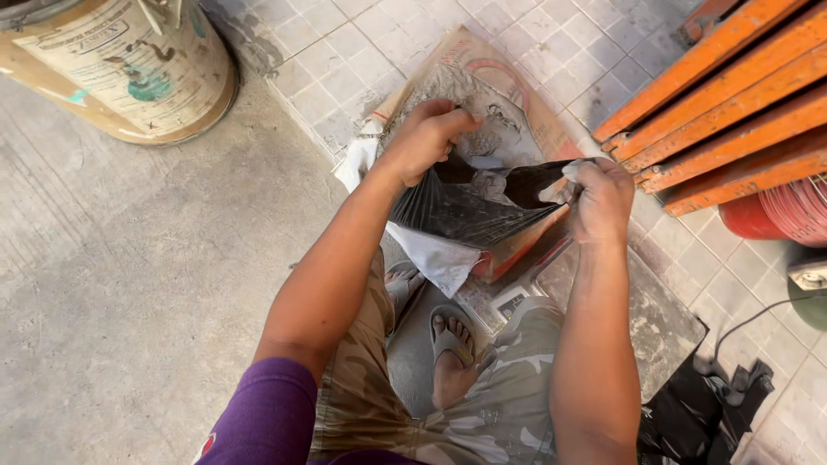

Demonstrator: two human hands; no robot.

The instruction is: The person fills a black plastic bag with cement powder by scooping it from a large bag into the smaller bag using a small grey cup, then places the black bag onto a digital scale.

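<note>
Camouflage trousers and a foot in a grey sandal are nearest, on the tiled floor. Above them both hands are closed on the black plastic liner of a dusty paper cement sack: left hand at its upper edge, right hand at its right edge (pulling it open). Farther away stand orange wooden planks and a dirty round bucket.
</note>
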